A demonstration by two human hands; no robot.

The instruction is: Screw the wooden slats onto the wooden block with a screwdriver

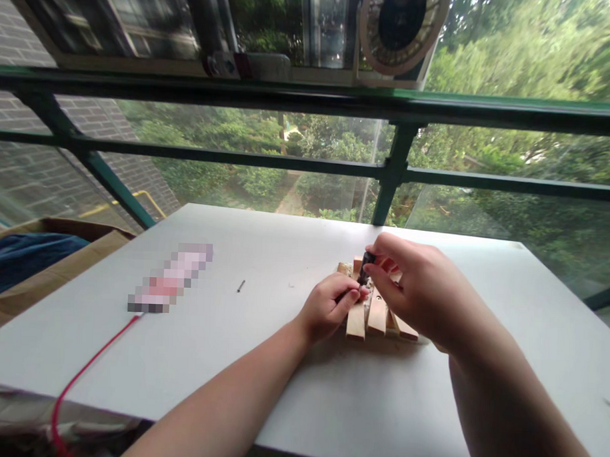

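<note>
My right hand (401, 272) grips a small screwdriver by its black handle (367, 263), tilted with its lower end pointing down at a wooden slatted piece (377, 316). Close beside that lower end, my left hand (333, 303) has its thumb and fingers pinched together; what lies between them, if anything, is hidden. Several pale wooden strips make up the slatted piece, and one near the middle shows a small round hole or screw head. My right hand covers part of its right side. A lone screw (241, 286) lies on the white table (260, 360) to the left.
A blurred-out, phone-like object (173, 277) with a red cable (87, 364) rests on the table's left side. Beyond the far edge runs a green metal railing (307, 160) with glass panels. A cardboard box (58, 266) holding blue cloth stands at the left.
</note>
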